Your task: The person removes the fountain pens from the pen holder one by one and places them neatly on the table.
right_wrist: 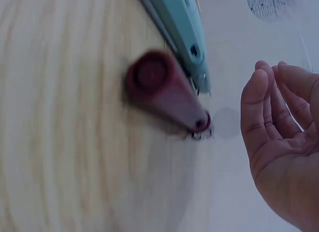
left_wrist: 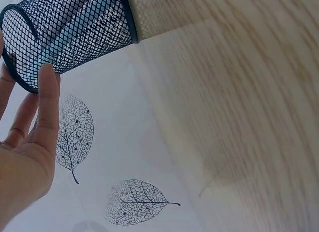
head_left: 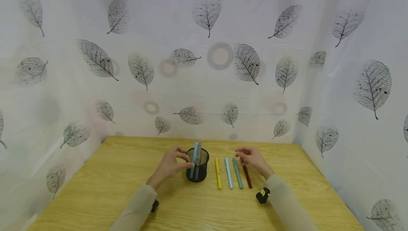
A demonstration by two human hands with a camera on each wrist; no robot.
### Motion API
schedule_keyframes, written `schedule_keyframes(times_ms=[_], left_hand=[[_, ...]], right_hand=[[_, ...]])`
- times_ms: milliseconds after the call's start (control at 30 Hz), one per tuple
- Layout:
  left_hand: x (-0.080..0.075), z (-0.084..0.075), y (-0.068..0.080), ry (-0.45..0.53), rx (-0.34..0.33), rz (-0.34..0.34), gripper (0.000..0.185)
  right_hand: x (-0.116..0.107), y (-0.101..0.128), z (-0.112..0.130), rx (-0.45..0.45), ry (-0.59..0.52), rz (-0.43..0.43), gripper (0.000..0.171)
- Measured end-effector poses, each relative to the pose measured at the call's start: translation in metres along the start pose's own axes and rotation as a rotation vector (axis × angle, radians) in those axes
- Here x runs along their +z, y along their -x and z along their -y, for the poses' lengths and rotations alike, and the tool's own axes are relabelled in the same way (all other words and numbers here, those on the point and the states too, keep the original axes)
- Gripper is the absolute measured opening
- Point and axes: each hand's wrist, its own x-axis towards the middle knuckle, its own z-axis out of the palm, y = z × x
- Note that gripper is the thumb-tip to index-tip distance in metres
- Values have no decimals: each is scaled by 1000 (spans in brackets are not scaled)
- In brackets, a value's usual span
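A black mesh pen holder (head_left: 200, 176) stands on the table with a blue pen (head_left: 196, 149) and a greyish pen (head_left: 199, 149) leaning in it. My left hand (head_left: 170, 163) holds its left side near the rim, thumb in front; in the left wrist view, fingertips meet the mesh rim (left_wrist: 15, 77). Right of the holder lie a yellow pen (head_left: 218, 174), a light blue pen (head_left: 228, 174), a green pen (head_left: 237, 174) and a dark red pen (head_left: 247, 178). Over the red pen's far end hovers my right hand (head_left: 253, 160), fingers loosely bent around nothing.
The wooden table (head_left: 127, 178) is enclosed at the back and sides by a pale leaf-printed curtain (head_left: 178, 93). Each wrist carries a small black camera, the right one (head_left: 262, 195) plainly seen below the sleeve.
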Motion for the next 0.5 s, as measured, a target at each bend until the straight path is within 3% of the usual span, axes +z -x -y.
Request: schedule_keyframes(times_ms=[500], left_hand=[[1, 3, 0, -12, -9, -7, 14]], right_hand=[[28, -7, 16, -33, -51, 65, 40]])
